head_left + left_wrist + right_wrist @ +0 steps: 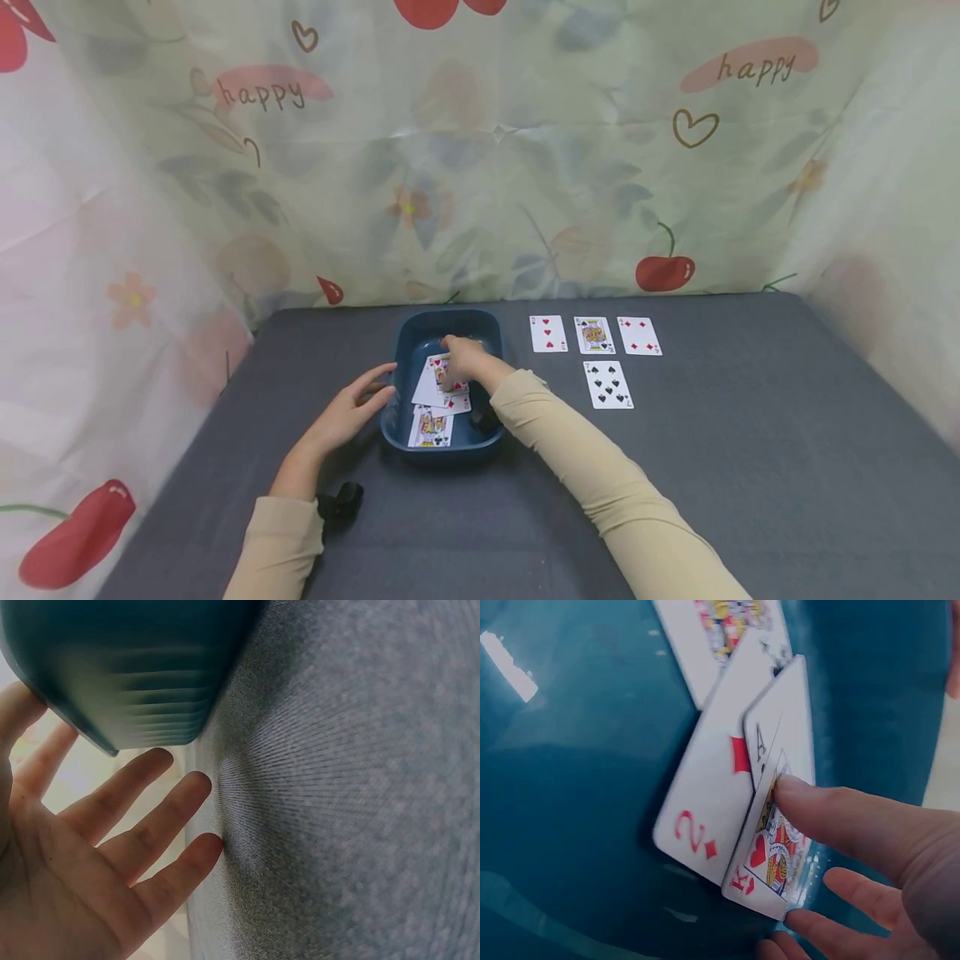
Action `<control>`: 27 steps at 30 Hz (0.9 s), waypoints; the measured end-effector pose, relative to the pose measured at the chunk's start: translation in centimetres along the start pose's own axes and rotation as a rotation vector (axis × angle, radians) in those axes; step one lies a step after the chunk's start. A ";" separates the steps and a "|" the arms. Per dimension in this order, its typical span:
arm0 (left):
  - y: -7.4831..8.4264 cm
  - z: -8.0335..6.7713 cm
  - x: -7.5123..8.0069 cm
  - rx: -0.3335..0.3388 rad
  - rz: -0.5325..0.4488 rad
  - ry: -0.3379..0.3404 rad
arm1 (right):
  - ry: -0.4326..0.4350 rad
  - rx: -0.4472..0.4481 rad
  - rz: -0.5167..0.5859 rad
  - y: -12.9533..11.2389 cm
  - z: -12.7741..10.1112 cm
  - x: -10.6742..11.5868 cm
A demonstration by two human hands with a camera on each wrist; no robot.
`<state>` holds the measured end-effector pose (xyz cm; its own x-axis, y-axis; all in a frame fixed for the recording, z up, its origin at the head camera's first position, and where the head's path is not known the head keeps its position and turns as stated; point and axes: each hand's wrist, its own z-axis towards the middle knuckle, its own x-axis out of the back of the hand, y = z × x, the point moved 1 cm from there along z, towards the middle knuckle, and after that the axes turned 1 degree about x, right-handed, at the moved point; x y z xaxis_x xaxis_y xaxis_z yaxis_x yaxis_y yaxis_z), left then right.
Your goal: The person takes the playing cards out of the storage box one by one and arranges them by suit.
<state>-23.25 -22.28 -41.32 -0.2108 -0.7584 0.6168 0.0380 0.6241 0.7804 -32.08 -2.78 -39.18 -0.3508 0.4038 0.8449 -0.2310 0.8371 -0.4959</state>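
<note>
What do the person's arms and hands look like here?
The sleeves are plain beige. A small black device shows at the left one's end, a dark one near the right's. The left hand and right hand wear no gloves.

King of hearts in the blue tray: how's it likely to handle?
King of hearts is probably light and bendy: it looks thin. Might slide on the shiny blue tray. Could drag the ace it overlaps.

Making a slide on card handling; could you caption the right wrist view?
The right hand grips the king of hearts beside the two of diamonds in a blue tray.
</note>
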 end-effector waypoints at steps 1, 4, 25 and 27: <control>0.0 0.0 0.0 0.005 -0.005 0.001 | -0.003 0.005 -0.021 0.0 0.0 -0.1; 0.1 -0.1 -0.1 0.016 -0.011 -0.001 | -0.004 0.008 -0.047 -0.1 -0.2 -0.1; 0.1 -0.1 0.0 0.014 -0.007 -0.010 | 0.069 0.080 0.111 -0.5 -1.0 1.7; 0.1 -0.2 0.0 0.013 -0.008 -0.010 | 0.059 0.111 0.105 -0.4 -1.2 2.1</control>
<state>-23.08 -22.21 -41.23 -0.2210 -0.7616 0.6092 0.0238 0.6203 0.7840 -31.68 -1.86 -36.94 -0.3253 0.5101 0.7962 -0.2960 0.7447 -0.5981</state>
